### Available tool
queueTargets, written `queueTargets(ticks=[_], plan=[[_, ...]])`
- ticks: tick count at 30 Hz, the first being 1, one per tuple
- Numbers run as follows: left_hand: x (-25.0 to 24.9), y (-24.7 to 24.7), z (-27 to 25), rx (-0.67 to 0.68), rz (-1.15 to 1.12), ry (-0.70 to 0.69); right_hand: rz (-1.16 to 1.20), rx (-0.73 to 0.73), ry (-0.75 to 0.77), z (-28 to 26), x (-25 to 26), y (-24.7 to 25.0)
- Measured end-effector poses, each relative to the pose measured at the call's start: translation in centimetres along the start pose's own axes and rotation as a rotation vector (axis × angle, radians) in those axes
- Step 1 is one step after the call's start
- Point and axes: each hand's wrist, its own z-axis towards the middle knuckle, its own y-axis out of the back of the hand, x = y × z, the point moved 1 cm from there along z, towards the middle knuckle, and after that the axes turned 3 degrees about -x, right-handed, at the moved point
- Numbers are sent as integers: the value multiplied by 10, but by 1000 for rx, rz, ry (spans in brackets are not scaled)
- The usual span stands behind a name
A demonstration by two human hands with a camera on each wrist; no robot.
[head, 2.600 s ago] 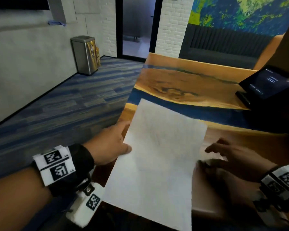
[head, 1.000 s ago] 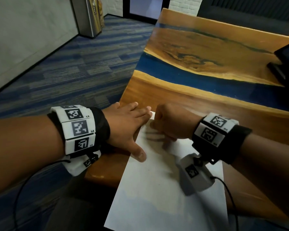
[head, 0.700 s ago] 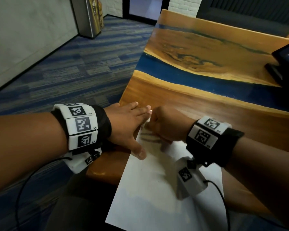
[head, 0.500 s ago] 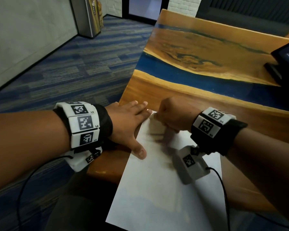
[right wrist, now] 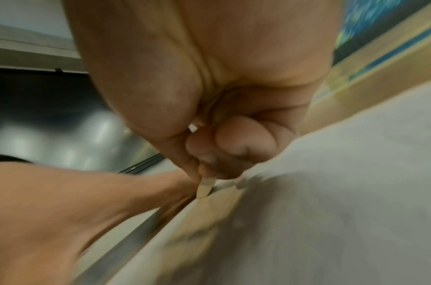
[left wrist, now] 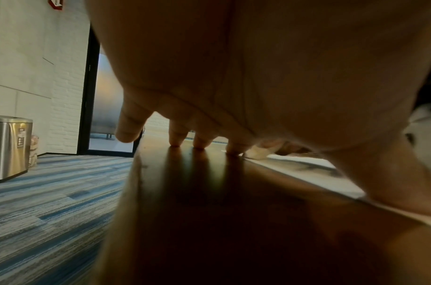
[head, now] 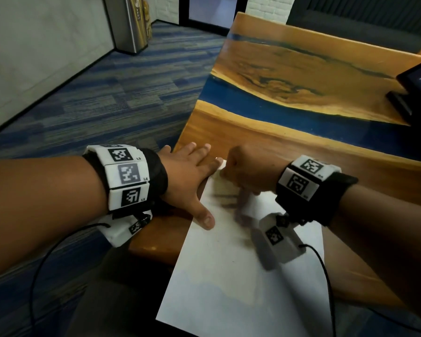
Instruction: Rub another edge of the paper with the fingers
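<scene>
Where flat on the table [head: 289, 152], white paper [head: 229, 276], corner curled.

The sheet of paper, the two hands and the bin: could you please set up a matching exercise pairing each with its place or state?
Things:
1. left hand
2. right hand
3. sheet of paper
4. steel bin

Places or states:
A. stands on the carpet by the wall
B. lies on the wooden table, its near end hanging over the edge
C. curled, pinching a small pale piece at the paper's far corner
D. flat, fingers spread, thumb on the paper's left edge

Pairs: 1-D, 2-C, 3-B, 4-A
</scene>
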Motion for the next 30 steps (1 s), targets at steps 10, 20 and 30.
queueTargets(ticks=[10,20,30], plan=[[-1,1,0,7,1,6,-53,-40,65,-5,-7,4],[-1,0,1,14,25,10,-64,-79,159,-4,-9,-6],[-4,5,1,44,60,22,-76,1,348,-16,-10,-12]])
